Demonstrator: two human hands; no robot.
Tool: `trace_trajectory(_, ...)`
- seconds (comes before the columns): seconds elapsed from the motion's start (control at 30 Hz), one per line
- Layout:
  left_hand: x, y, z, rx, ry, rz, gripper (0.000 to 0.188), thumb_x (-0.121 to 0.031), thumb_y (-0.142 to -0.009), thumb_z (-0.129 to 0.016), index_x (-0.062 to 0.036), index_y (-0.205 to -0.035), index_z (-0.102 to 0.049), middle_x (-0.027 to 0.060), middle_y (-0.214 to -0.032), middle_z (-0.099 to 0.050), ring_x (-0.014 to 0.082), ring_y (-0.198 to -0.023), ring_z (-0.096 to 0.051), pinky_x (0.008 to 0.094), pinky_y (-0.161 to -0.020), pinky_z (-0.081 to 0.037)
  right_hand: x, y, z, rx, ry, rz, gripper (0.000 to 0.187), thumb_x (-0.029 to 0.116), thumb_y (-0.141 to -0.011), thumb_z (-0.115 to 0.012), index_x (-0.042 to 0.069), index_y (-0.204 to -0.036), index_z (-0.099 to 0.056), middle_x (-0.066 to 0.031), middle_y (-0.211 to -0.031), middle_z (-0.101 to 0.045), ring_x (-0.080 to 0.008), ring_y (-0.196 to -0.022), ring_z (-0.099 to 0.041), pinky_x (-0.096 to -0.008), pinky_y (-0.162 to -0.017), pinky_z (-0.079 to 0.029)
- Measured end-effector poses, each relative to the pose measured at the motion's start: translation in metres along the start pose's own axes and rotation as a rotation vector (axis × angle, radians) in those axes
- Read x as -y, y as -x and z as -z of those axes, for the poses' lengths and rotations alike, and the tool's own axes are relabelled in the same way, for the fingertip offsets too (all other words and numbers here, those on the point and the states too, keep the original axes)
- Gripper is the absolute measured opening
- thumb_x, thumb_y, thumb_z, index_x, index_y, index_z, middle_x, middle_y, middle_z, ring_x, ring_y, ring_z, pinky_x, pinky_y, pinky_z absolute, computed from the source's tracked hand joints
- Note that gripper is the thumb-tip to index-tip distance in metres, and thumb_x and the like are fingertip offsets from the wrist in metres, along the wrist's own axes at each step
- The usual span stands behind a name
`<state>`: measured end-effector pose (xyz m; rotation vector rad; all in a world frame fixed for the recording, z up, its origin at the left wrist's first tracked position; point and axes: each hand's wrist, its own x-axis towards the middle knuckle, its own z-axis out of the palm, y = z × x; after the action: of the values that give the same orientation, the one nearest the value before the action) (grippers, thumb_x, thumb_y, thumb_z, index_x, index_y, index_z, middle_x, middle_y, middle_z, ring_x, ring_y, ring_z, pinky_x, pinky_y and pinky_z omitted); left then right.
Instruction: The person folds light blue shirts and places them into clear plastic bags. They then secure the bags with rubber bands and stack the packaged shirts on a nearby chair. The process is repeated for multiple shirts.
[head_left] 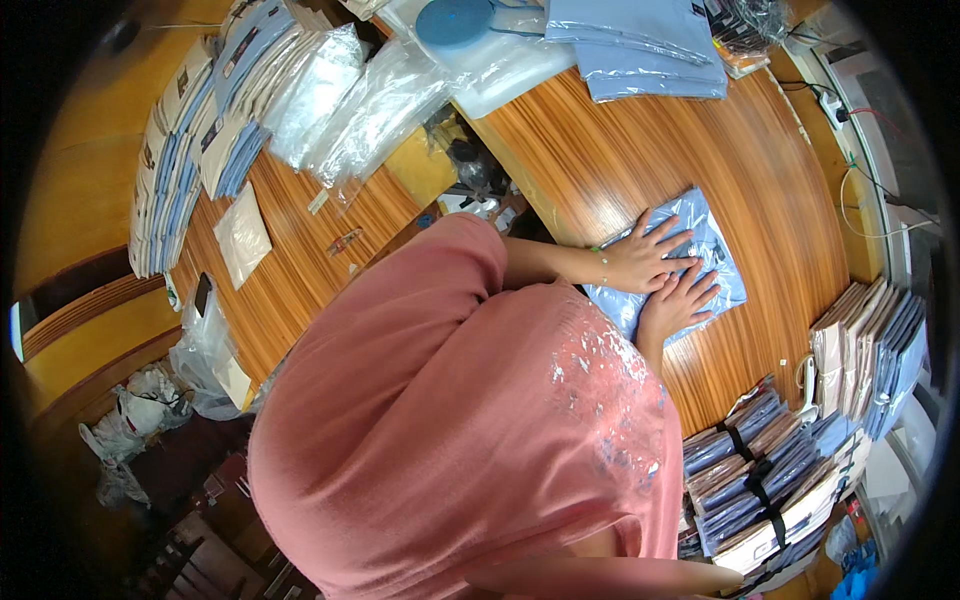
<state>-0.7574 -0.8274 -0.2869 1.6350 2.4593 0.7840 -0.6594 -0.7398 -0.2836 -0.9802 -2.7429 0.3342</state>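
Note:
A folded light blue garment in a clear plastic bag [722,262] lies flat on the wooden table [770,200], right of the middle. My left hand [645,258] rests on it with the fingers spread, a thin bracelet at its wrist. Just nearer, my right hand [678,305] lies flat on the same bag, fingers stretched out and partly apart. The fingertips of both hands almost meet over the bag's middle. Neither hand grips anything; both palms are turned down, and they hide much of the garment.
Bagged blue garments [650,60] lie at the table's far edge, near a round blue roll [455,22]. Clear plastic bags [375,105] and tall garment stacks [190,160] stand at the far left. More packed garments [770,480], some strapped in black, pile up at the right.

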Motion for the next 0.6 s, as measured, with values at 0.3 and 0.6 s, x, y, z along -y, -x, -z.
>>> trace_trajectory(0.3,0.21,-0.004,0.156,-0.906,0.309,0.479,0.019,0.002,-0.076,-0.048,-0.0025,-0.09,-0.06,0.0127,-0.094,-0.058,0.0288,-0.091,-0.054,0.036,-0.083,-0.043,-0.017,-0.023,0.026,0.007,-0.263,-0.005,0.048,0.028,-0.085,-0.054,0.015,-0.129,-0.043,-0.021,-0.136,-0.031,-0.0375,-0.126,-0.028,-0.0522,-0.101,-0.021)
trace_trajectory(0.6,0.255,0.015,0.234,0.012,-0.284,0.457,0.022,-0.025,-0.076,-0.062,-0.0047,-0.085,-0.063,0.0118,-0.09,-0.061,0.0291,-0.088,-0.054,0.0377,-0.078,-0.038,0.106,-0.069,0.06,0.19,-0.708,0.309,0.024,0.007,-0.079,-0.057,0.001,-0.102,-0.059,-0.0163,-0.108,-0.057,-0.0315,-0.106,-0.05,-0.0371,-0.094,-0.036)
